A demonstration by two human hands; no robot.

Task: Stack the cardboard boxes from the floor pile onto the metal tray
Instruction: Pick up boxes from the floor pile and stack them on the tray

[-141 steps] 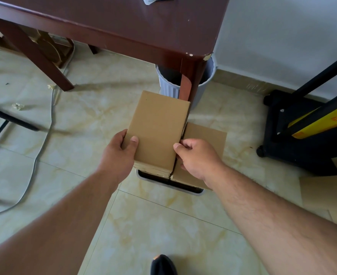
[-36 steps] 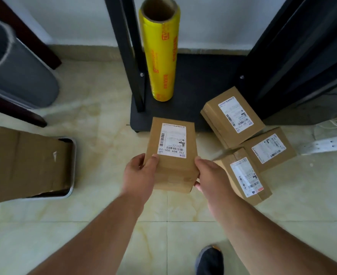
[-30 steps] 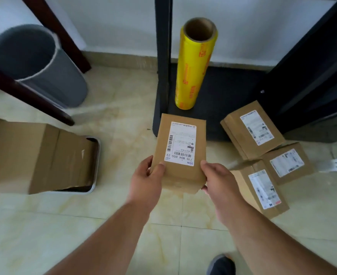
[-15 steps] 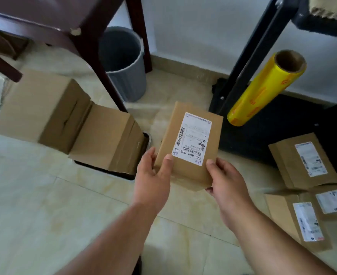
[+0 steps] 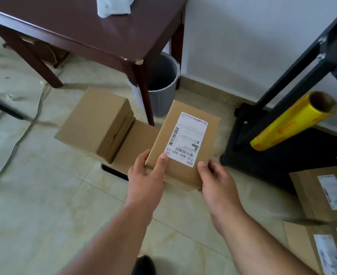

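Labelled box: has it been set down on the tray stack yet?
No, both the left hand and right hand grip the labelled box above the floor.

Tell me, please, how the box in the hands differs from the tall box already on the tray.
The held box carries a white barcode label; the tall box shows plain cardboard. The held box is flatter and gripped by the left hand and right hand; the tall box stands untouched. Both are brown cardboard.

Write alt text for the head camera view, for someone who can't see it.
Both hands, left hand and right hand, hold a labelled cardboard box above the stacked boxes on the metal tray. More boxes lie on the floor at right.
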